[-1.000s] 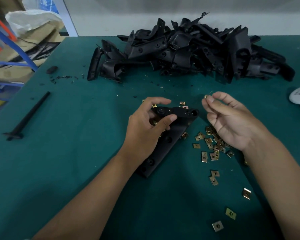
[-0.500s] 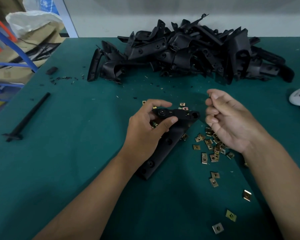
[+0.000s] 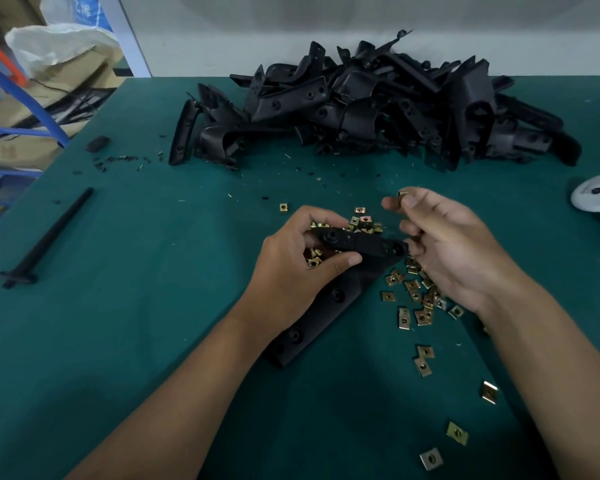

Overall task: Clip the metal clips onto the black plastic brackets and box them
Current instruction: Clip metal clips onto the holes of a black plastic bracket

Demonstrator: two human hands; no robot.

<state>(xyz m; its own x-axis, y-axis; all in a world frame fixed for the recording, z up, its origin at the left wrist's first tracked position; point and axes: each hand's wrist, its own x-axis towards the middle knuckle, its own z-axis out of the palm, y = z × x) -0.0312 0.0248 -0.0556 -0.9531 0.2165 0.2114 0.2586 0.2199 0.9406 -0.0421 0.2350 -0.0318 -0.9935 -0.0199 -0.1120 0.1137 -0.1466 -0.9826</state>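
Since the frame one second earlier, the right hand (image 3: 458, 251) had stayed just right of the bracket's upper end, and the clip (image 3: 401, 196) remained at its raised fingertips; half a second earlier those fingers had curled over and hidden it. The left hand (image 3: 291, 271) and the bracket (image 3: 343, 292) had not shifted noticeably.

The right hand pinched the single metal clip between thumb and forefinger, held above the table (image 3: 118, 341) and just beyond the bracket's top end, not touching it. The remaining fingers were loosely curled.

The left hand gripped the upper portion of the black plastic bracket, thumb across its near face and fingers wrapped over the far edge. The bracket lay at a diagonal, its lower end resting on the green table surface near the left forearm.

Loose clips (image 3: 420, 306) were scattered on the table beneath and below the right hand, with a further cluster behind the bracket's top end.

A heap of black brackets (image 3: 378, 109) stood at the far side of the table. A black rod (image 3: 49, 237) lay at the left. A white object (image 3: 596, 192) sat at the right edge.
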